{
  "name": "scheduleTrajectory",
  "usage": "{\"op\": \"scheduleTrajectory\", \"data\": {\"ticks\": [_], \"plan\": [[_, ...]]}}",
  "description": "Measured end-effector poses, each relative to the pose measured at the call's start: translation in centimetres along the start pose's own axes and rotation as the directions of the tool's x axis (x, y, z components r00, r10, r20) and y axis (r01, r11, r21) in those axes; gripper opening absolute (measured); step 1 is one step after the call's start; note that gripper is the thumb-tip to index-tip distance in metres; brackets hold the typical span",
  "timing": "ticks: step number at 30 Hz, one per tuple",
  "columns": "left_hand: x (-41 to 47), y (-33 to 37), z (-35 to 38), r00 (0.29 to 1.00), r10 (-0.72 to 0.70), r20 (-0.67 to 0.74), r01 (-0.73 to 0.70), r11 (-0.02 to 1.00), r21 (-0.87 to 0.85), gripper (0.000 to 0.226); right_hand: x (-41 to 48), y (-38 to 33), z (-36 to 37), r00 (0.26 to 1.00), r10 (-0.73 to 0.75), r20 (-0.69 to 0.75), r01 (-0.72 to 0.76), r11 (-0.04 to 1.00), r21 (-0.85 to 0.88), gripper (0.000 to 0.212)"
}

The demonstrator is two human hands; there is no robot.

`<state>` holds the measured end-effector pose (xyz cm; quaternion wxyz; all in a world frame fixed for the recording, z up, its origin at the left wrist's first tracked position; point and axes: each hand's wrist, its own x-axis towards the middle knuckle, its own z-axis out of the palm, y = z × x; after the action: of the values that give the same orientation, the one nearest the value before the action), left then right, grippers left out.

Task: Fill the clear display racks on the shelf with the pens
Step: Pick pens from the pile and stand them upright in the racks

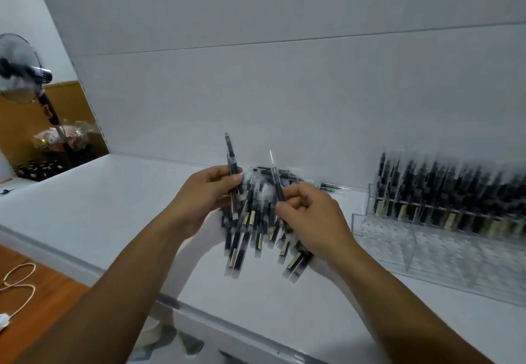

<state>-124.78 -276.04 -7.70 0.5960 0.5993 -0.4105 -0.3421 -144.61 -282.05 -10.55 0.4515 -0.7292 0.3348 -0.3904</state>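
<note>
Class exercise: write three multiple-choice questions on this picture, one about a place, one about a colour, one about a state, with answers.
1. Where is the clear rack, relative to the heaped pens? A to their left B to their right C on top of them
2. The shelf is: A white B red C green
3. The right hand: A lies flat B pinches a pen C is empty
Answers: B, the rack stands at the right; A, its top is white; B, fingers close on one pen.
</note>
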Motion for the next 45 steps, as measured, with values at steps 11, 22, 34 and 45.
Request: {"op": "scheduleTrajectory", "data": {"ticks": [11,22,34,45], "plan": [[-0.5,3.2,12.4,0.944,0.216,0.249,-0.176,0.969,-0.174,0.022,-2.7,-2.9,-13.6,0.983,-0.11,-0.15,0.088,0.985,-0.15,0.01],[-0.2,3.5,27.1,0.834,0.269,0.481,-0.208,0.962,-0.178,0.014,-6.3,-0.1,-28.8,0.869,-0.217,-0.444,0.078,0.947,-0.311,0.005],[-0.9,1.6,32.5,0.82,0.301,0.487,-0.222,0.951,-0.214,0.015,-4.9,4.9,-30.5,0.847,-0.152,-0.509,-0.032,0.942,-0.334,0.01],[-0.2,0.6,32.6,0.801,0.337,0.494,-0.261,0.94,-0.218,0.016,-3.9,5.2,-29.9,0.898,-0.148,-0.414,-0.165,0.759,-0.629,0.014]]}}
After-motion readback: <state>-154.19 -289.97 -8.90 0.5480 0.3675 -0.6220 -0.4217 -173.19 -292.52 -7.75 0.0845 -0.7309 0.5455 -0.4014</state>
